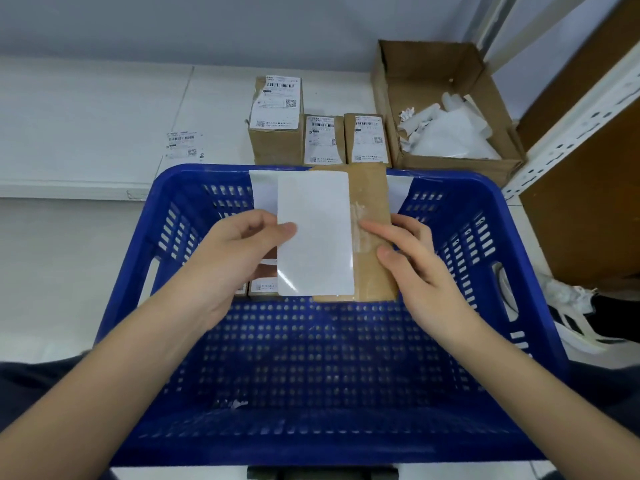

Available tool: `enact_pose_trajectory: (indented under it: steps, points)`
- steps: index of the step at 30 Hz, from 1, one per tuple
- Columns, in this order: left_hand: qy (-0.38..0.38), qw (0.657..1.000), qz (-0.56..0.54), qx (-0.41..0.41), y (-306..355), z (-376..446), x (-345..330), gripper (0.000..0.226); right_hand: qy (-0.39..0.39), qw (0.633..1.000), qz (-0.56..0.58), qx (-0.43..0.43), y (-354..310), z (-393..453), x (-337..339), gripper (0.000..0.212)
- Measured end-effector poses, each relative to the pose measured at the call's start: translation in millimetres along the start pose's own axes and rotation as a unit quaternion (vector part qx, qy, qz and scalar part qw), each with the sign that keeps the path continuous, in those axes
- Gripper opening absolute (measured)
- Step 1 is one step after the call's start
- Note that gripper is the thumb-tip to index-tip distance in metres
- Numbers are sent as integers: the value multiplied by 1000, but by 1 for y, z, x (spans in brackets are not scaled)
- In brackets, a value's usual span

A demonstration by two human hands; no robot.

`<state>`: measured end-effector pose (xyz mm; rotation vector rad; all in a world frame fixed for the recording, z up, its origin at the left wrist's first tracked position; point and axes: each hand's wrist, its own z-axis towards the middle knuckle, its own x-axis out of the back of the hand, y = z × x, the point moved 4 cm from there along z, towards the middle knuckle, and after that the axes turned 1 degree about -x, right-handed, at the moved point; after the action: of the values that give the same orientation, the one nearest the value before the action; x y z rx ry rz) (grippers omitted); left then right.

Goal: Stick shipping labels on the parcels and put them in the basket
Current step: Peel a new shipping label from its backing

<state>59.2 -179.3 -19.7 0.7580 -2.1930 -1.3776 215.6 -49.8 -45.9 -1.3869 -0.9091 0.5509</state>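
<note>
Bright, even, soft-shadowed; faint glare on the white sheet (316,233); wide-angle bending and slight blur toward edges.

Both hands (225,251) hold label (315,233) and parcel (372,237) over basket (485,216)

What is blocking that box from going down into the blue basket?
Nothing visible. The parcel, held by the left hand and right hand, hangs over the blue basket. A few labelled parcels lie at the far end; the floor beneath is bare.

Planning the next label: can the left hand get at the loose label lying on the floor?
Probably not right away: the left hand is pinching a blank sheet, and the loose label lies beyond the basket rim.
</note>
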Motion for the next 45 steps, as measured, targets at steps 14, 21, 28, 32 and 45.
enact_pose_trajectory:
  steps: [14,21,28,32,45]
  points:
    - [199,838,394,-322,30,-20,-5,18,22,997,-51,-46,6,-4,-16,32]
    - [233,506,641,-527,21,-41,-44,31,37,998,4,-58,-1,-3,-22,24]
    - [235,470,645,-555,3,-38,-62,36,79,993,65,-66,0,4,-16,24]
    - [235,474,635,-563,0,-40,-66,33,94,989,86,-79,10,5,-15,3]
    - [195,658,582,-436,8,-44,-42,40,172,973,118,-96,2,14,15,12]
